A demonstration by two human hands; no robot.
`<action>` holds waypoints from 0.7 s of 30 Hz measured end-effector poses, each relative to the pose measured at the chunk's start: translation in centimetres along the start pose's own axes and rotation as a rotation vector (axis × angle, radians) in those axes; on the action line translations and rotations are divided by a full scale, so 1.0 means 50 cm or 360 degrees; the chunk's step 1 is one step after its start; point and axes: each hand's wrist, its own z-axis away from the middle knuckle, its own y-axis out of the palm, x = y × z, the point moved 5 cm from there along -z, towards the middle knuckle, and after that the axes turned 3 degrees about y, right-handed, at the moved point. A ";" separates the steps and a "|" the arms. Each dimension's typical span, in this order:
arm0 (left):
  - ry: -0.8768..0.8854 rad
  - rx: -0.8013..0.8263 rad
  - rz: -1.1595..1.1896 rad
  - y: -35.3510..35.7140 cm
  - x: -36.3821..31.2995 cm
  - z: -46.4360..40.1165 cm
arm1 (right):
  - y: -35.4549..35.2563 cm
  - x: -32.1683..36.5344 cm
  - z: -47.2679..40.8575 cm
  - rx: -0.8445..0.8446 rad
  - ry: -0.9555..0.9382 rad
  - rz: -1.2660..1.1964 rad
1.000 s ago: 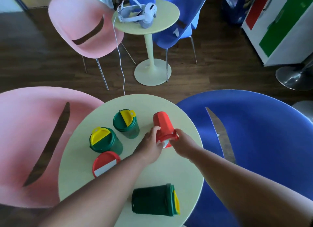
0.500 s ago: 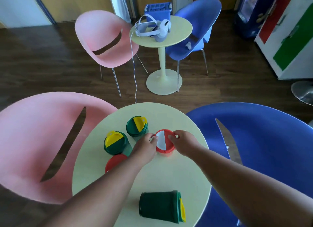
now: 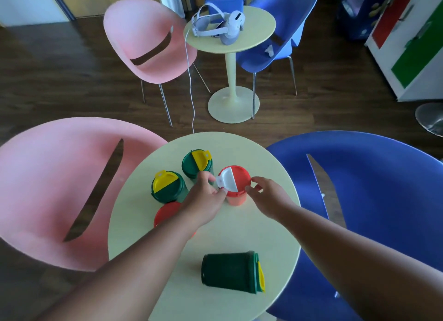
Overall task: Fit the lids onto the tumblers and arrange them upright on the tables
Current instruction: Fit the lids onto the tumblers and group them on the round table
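Observation:
A red tumbler [image 3: 236, 198] with a red lid and white flap stands upright on the near round table [image 3: 242, 232]. My left hand [image 3: 206, 197] pinches its lid at the white flap. My right hand [image 3: 266, 196] hovers at the lid's right rim with fingers apart. Two green tumblers with yellow-flap lids [image 3: 167, 186] [image 3: 196, 163] stand upright to the left. A second red tumbler [image 3: 167, 213] is half hidden under my left forearm. Another green tumbler [image 3: 230, 271] lies on its side at the table's near edge.
A pink chair [image 3: 55, 191] sits to the left of the near table and a blue chair [image 3: 374, 201] to the right. Beyond stands a second round table [image 3: 254, 39] holding a white headset [image 3: 219, 26], with a pink and a blue chair beside it.
The red tumbler, held tilted in both hands a second ago, now stands upright on the table. My right hand's fingers have come off the lid; my view has shifted back.

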 end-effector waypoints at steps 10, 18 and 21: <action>0.0620 0.0994 -0.0871 0.133 0.060 0.113 | 0.086 -0.129 0.148 0.0353 0.0474 0.0281; 0.0938 0.1177 -0.1274 0.183 0.114 0.118 | 0.178 -0.167 0.246 0.0345 0.0797 -0.0231; 0.0997 0.1144 -0.1239 0.190 0.119 0.118 | 0.193 -0.165 0.256 0.0185 0.0873 -0.0454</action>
